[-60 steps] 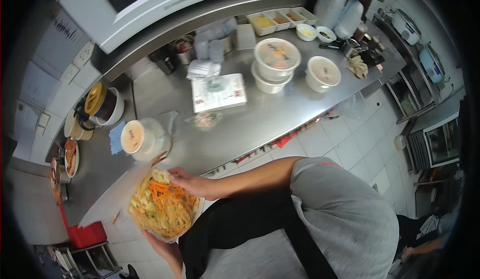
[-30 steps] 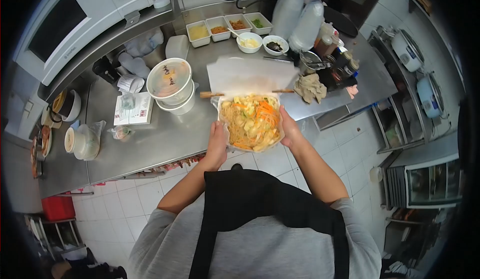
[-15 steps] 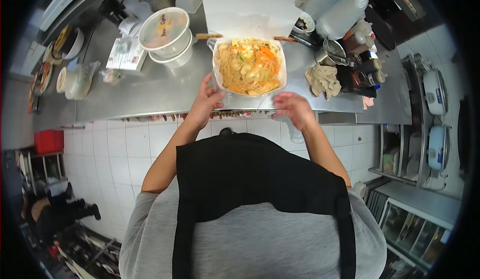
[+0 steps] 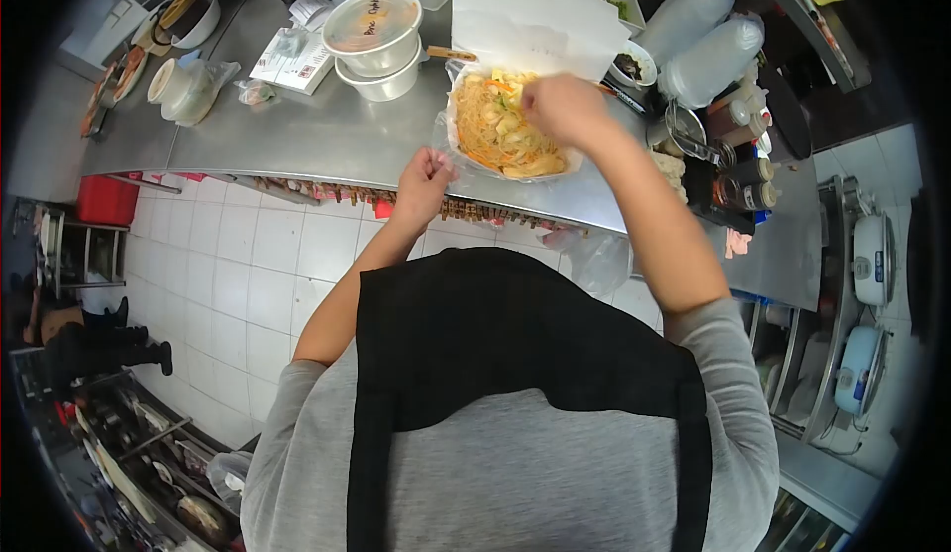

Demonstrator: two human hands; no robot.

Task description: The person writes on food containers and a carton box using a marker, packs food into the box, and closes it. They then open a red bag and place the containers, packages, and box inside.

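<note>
A white takeaway box stands on the steel counter with its lid up, filled with thin noodles, cabbage and carrot shreds. Clear plastic lies around and under it. My left hand is at the box's near left corner, thumb and fingers pinched together on the edge of that plastic. Over the right side of the noodles is my right hand, its fingers curled downward. Its fingertips are mostly hidden, so what they hold, if anything, cannot be made out. A brown wooden-looking piece sticks out left of the box.
Two stacked round tubs, the upper one lidded and marked, stand left of the box beside a white carton. A jar is farther left. Stacked plastic cups, a metal pot and sauce bottles crowd the right.
My right hand has moved from the near right of the box up over the noodles. My left hand's fingers have closed at the plastic. The view has shifted, placing the counter items farther right.
</note>
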